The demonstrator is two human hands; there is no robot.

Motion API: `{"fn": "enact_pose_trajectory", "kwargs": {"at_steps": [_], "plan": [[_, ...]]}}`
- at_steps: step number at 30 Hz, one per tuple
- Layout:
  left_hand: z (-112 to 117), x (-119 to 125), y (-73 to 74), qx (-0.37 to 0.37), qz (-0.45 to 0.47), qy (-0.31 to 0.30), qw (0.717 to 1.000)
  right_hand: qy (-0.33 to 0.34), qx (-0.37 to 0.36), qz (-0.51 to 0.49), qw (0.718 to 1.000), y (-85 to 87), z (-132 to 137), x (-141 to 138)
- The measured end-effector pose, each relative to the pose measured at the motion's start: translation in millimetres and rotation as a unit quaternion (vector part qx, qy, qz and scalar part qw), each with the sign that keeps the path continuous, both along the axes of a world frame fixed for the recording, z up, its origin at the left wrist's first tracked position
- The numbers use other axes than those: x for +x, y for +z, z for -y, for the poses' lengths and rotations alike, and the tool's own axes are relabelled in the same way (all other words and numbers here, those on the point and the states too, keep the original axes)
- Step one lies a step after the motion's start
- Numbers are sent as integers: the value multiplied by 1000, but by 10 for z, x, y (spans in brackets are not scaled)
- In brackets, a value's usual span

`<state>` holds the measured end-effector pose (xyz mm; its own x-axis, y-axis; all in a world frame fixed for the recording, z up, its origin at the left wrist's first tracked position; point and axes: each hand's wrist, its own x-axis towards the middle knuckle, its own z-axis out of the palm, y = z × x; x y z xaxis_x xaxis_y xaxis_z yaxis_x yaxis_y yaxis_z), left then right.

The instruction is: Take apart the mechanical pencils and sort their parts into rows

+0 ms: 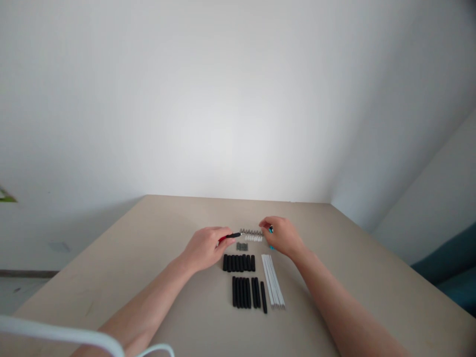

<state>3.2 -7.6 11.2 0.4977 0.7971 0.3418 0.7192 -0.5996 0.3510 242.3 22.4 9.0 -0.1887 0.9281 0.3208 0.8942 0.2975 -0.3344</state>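
Observation:
My left hand (206, 248) is closed around a slim red-and-black pen (232, 236), its pointed end facing right. My right hand (283, 235) has its fingers drawn together at the right end of a row of small silvery cone-shaped pieces (251, 231); whatever is between them is hidden. Bright blue pieces (271, 247) peek out around that hand, mostly covered. Just below the silvery row lie small clear-white pieces (253, 238). Nearer me is a cluster of little dark metal springs (242, 246).
Two rows of black tubes, shorter ones (239, 263) behind and longer ones (241, 292) in front, lie on the beige table (178, 317). Beside them are several white pen refills (273, 282). A white wall (230, 124) stands behind; a pale curved bar (63, 331) crosses the lower left.

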Motion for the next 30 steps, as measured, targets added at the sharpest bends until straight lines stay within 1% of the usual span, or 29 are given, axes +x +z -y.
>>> {"fn": "enact_pose_trajectory", "kwargs": {"at_steps": [5,10,19,22,24,25,27,29,30], "plan": [[4,-1,6,-9,4,16,1000,-34,-31,46,998,-60,-31,9],[0,2,16,-18,6,23,1000,-25,-53,69,996,-84,-62,37],[-11,-7,-11,-23,-4,16,1000,-34,-41,72,996,-142,-99,46],[-11,-10,-10,-22,-2,15,1000,-44,-31,68,996,-108,-101,54],[-9,-9,-7,-22,1,14,1000,-35,-3,32,999,-55,-71,24],[-7,-8,-5,-22,2,15,1000,-20,17,-6,1000,-26,-44,-6],[-3,-5,-2,-23,3,17,1000,28,52,-116,992,23,31,-95],[0,-2,2,-25,2,20,999,65,41,-203,976,44,114,-203],[1,0,5,-26,2,20,999,84,28,-228,970,44,151,-254]]}}
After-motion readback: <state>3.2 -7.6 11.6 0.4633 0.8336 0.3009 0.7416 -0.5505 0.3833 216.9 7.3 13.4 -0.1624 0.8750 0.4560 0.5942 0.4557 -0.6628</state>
